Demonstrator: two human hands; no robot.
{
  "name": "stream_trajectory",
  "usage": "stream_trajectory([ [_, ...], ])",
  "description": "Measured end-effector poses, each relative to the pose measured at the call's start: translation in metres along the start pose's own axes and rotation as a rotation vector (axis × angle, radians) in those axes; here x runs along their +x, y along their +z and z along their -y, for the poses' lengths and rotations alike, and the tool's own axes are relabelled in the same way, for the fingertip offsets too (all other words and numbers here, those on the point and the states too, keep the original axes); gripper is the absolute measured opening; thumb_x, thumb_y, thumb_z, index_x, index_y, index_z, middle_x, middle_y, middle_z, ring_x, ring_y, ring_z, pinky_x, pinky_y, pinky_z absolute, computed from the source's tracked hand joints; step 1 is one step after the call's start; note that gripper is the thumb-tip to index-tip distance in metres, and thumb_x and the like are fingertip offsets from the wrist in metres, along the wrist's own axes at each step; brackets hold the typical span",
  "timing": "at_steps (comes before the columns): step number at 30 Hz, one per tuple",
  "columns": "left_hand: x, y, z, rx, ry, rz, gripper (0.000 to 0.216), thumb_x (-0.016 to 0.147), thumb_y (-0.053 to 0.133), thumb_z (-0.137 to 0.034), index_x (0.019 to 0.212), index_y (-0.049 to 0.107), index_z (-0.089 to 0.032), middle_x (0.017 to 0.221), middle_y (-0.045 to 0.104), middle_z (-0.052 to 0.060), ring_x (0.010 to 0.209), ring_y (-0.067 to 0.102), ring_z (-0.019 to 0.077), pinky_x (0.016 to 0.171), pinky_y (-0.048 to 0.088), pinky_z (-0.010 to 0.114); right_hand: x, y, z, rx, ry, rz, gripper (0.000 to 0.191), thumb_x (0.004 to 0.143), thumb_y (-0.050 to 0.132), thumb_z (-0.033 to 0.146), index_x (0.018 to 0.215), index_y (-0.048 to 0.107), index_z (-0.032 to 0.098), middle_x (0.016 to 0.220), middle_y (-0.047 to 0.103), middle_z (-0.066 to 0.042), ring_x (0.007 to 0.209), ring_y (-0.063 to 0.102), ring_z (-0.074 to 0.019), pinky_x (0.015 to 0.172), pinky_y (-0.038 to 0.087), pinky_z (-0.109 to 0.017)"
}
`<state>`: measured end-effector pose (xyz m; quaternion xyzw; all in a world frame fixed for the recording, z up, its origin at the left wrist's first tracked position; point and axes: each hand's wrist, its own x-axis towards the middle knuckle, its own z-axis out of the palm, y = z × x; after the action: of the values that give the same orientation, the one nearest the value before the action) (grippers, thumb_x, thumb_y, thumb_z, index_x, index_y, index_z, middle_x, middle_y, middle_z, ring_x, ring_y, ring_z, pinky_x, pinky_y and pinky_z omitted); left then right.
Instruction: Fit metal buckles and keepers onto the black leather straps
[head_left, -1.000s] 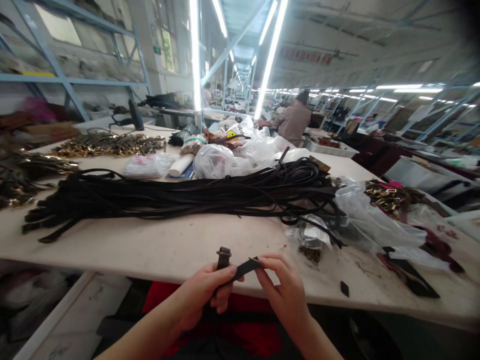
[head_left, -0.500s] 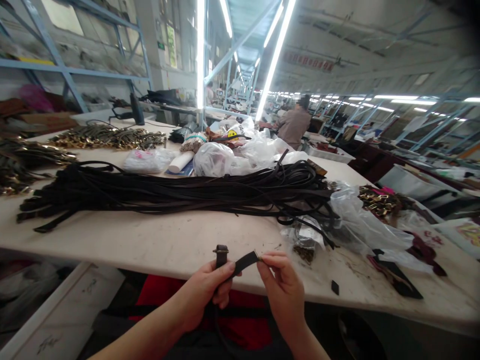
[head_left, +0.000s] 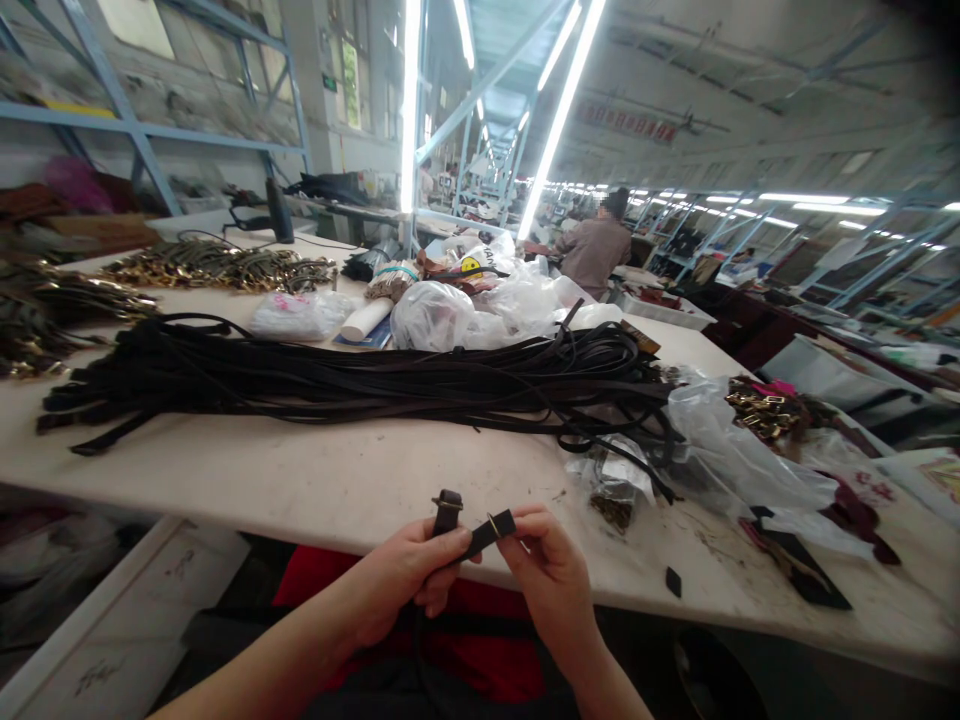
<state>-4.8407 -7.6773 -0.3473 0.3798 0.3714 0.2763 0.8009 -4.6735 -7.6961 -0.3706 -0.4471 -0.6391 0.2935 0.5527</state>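
My left hand (head_left: 429, 565) is closed around a dark leather strap (head_left: 480, 540), its thumb pressed on top. A folded end of the strap with a brass-coloured metal fitting (head_left: 448, 500) stands up above the thumb. The other end points to the right, and a thin metal loop (head_left: 493, 526) sits around it a little short of the tip. My right hand (head_left: 546, 560) pinches at this loop and the strap end with thumb and fingertips. Below my left hand the rest of the strap hangs down into shadow.
A long bundle of black straps (head_left: 360, 385) lies across the table (head_left: 300, 470). Plastic bags (head_left: 450, 315) and metal-fitted pieces (head_left: 232, 265) are behind it. At right are a small bag of hardware (head_left: 615, 495), a black scrap (head_left: 673, 581) and dark leather pieces (head_left: 806, 570). A person (head_left: 600, 245) works farther back.
The metal loop has gone from the strap's tip to a spot farther in, so the tip now sticks out past it. My right hand has shifted slightly left.
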Motion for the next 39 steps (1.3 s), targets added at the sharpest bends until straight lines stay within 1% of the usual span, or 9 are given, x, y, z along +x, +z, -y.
stream_trajectory([
  [6,0.000,0.000,-0.011,0.215,0.097,0.019,0.039,0.081,0.047,-0.052,0.063,0.041,-0.018,0.045,0.036,-0.007,0.042,0.031,0.0077,0.046,0.030,0.022,0.003,-0.002,0.004,-0.045,0.059,0.139,0.017,0.088,0.046,0.023,0.097,0.060,0.023,0.095,0.059,-0.004,0.091,0.055,-0.0153,0.081,0.045,-0.028],
  [9,-0.001,0.006,-0.014,0.383,0.134,0.059,0.039,0.084,0.041,-0.053,0.074,0.047,-0.016,0.048,0.038,-0.006,0.046,0.036,0.0097,0.050,0.032,0.023,0.005,-0.004,0.008,0.058,0.158,0.191,0.026,0.090,0.043,0.029,0.112,0.057,0.027,0.123,0.049,-0.004,0.112,0.047,-0.0181,0.095,0.038,-0.031],
  [11,-0.001,0.007,-0.017,0.470,0.169,0.056,0.038,0.086,0.037,-0.051,0.086,0.051,-0.016,0.053,0.042,-0.005,0.051,0.040,0.0114,0.054,0.035,0.024,0.007,-0.005,0.013,0.195,0.229,0.213,0.022,0.089,0.046,0.033,0.101,0.062,0.026,0.124,0.049,-0.003,0.112,0.047,-0.0185,0.096,0.037,-0.031],
  [15,-0.001,0.004,-0.025,0.774,0.366,-0.132,0.032,0.089,0.033,-0.040,0.086,0.055,-0.016,0.072,0.054,0.001,0.070,0.050,0.0157,0.068,0.037,0.026,0.018,-0.009,0.026,0.615,0.445,0.067,0.019,0.084,0.053,0.039,0.083,0.060,0.021,0.089,0.062,-0.002,0.086,0.058,-0.0143,0.086,0.044,-0.031],
  [19,-0.001,0.003,-0.033,1.055,0.486,-0.275,0.026,0.089,0.034,-0.033,0.090,0.056,-0.018,0.073,0.059,0.004,0.068,0.054,0.0188,0.064,0.036,0.027,0.028,-0.007,0.036,0.653,0.603,0.311,0.025,0.086,0.051,0.042,0.082,0.053,0.017,0.053,0.046,0.005,0.046,0.043,-0.0063,0.050,0.038,-0.019],
  [22,0.001,0.003,-0.035,1.195,0.554,-0.288,0.022,0.087,0.038,-0.028,0.082,0.058,-0.020,0.078,0.064,0.007,0.073,0.058,0.0216,0.064,0.037,0.028,0.029,-0.001,0.039,0.485,0.610,0.410,0.031,0.086,0.048,0.046,0.081,0.050,0.016,0.051,0.040,0.007,0.041,0.032,-0.0040,0.041,0.024,-0.017],
  [29,0.003,0.000,-0.028,1.380,0.668,-0.287,0.018,0.084,0.043,-0.015,0.083,0.060,-0.021,0.081,0.067,0.006,0.074,0.060,0.0218,0.066,0.038,0.028,0.032,-0.005,0.050,0.472,0.567,0.468,0.035,0.083,0.050,0.050,0.076,0.048,0.015,0.054,0.036,0.006,0.044,0.026,-0.0035,0.040,0.017,-0.017],
  [35,0.009,-0.002,-0.020,1.523,0.668,-0.360,0.022,0.086,0.040,-0.017,0.090,0.061,-0.019,0.078,0.066,0.010,0.069,0.059,0.0247,0.060,0.036,0.031,0.041,0.004,0.047,0.497,0.567,0.263,0.043,0.076,0.053,0.057,0.091,0.049,0.017,0.049,0.031,0.009,0.041,0.020,-0.0042,0.038,0.012,-0.017],
  [39,-0.001,-0.002,-0.027,1.372,0.675,-0.302,0.016,0.082,0.049,-0.022,0.088,0.063,-0.021,0.082,0.065,0.009,0.076,0.056,0.0241,0.069,0.037,0.032,0.046,-0.004,0.051,0.347,0.437,0.327,0.039,0.078,0.055,0.052,0.088,0.057,0.015,0.055,0.039,0.005,0.047,0.030,-0.0056,0.041,0.021,-0.018],
])
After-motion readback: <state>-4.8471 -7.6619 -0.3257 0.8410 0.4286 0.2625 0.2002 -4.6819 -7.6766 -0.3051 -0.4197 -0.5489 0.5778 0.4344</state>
